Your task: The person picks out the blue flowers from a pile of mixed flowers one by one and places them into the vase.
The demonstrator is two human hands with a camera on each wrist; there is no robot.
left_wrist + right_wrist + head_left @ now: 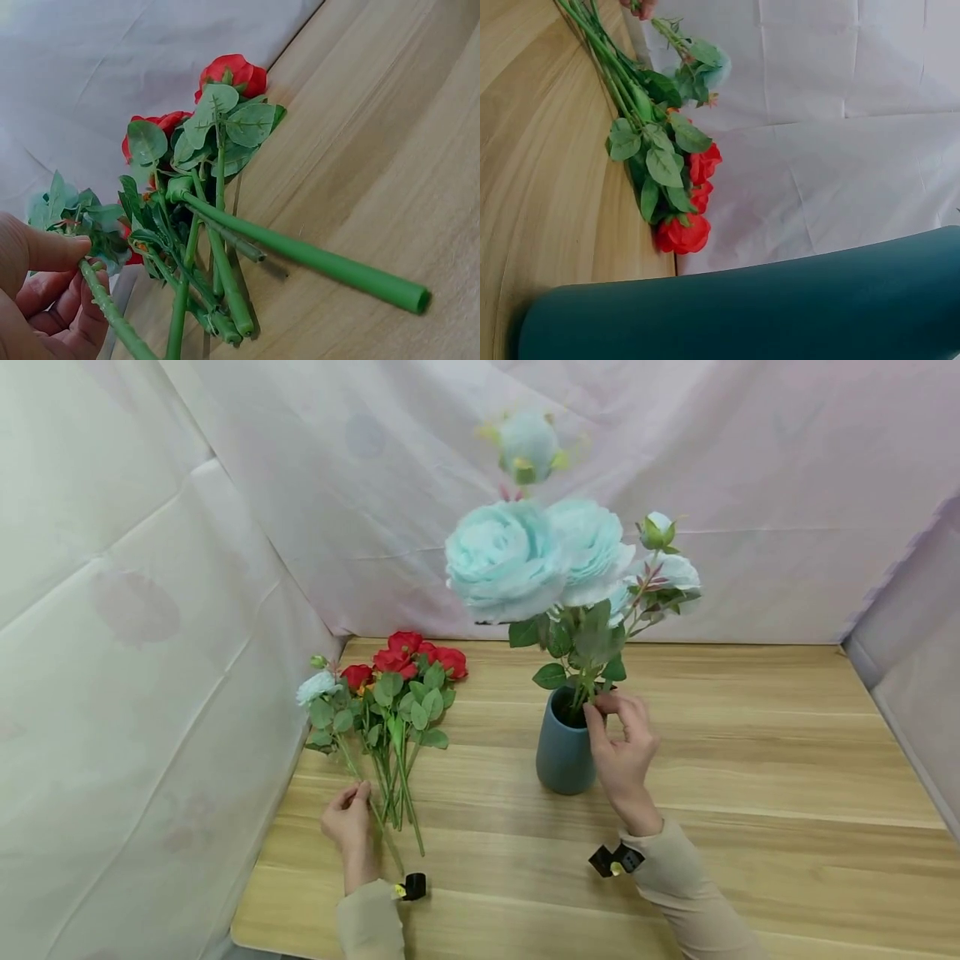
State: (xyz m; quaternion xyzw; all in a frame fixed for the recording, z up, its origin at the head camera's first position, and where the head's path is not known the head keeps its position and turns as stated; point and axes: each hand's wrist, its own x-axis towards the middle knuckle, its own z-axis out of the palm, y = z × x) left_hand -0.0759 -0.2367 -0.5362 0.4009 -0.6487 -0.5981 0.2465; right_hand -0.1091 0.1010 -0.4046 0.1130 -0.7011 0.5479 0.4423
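On the left, my left hand [348, 820] pinches the green stem [112, 315] of a light-blue artificial flower [318, 687] between thumb and fingers. Its bloom leans beside a bunch of red artificial roses [393, 662] lying on the table. My right hand [628, 747] is at the rim of a blue-grey vase [566, 764], thumb and forefinger pinching a flower stem there. Large light-blue flowers [502, 556] rise from the vase with leaves and buds. In the right wrist view the vase wall [742, 315] fills the bottom, and that hand is out of sight.
The wooden table [750, 752] runs under everything. Pale fabric [360, 527] hangs behind it and along the left side. One thick green stem [315, 259] of the rose bunch juts to the right in the left wrist view.
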